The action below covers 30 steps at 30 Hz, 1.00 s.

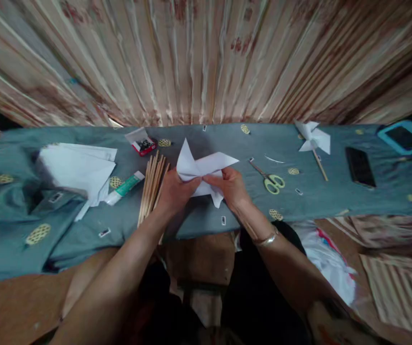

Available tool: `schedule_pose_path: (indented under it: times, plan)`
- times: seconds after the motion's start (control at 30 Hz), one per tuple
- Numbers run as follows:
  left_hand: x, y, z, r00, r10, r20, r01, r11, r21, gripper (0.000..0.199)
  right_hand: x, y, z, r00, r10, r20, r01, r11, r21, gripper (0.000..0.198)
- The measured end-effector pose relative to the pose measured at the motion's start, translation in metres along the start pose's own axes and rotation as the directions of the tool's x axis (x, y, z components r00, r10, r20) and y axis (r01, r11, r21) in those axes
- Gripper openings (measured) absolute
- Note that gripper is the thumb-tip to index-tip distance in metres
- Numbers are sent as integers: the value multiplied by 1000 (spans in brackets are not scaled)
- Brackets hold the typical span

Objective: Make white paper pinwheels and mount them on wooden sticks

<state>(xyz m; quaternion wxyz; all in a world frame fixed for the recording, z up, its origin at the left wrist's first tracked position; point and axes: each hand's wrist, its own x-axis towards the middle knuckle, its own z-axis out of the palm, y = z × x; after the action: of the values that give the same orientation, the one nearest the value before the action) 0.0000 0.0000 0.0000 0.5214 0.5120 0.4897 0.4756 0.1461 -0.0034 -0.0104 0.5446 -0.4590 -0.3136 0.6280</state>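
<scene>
Both my hands hold a white paper pinwheel (209, 165) above the cloth-covered table. My left hand (177, 190) grips its left side, with the thumb pressed near the centre. From the right, my right hand (231, 186) pinches it, and the two thumbs almost meet at the middle. Pointed folded blades stick out at the top left, right and bottom. The fingers under the paper are hidden. Just left of my left hand lies a bundle of wooden sticks (150, 184). Scissors with pale green handles (273, 184) rest to the right of my right hand.
On the left are white paper sheets (74, 167), a green-and-white tube (124, 188) and an open red box of small dark pieces (143, 143). A pinwheel on a stick (320, 140), a dark phone (359, 166) and a blue-framed device (405, 137) lie right. Curtains (206, 62) hang behind.
</scene>
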Motion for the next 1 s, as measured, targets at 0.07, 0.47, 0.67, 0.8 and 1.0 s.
schedule_pose_path:
  times: [0.07,0.47,0.67,0.8,1.0]
  plan:
    - [0,-1,0,1000,-13,4,13,1000,0,28,0,0,0,1000,10,14,-9,1000,-6,37]
    - [0,-8,-3,999,35,-33,-34,999,20,24,0,6,-4,999,4,43,-2,999,-50,39]
    - [2,0,-5,998,-7,-67,2,997,-71,20,-2,-1,-1,997,23,76,-22,1000,-9,44]
    - [3,3,-10,994,-61,-90,48,989,-141,22,-3,-10,-5,995,32,98,-31,999,-9,49]
    - [3,0,-16,980,-127,-152,90,969,-230,20,-2,-17,-13,1000,23,1,-23,999,-37,45]
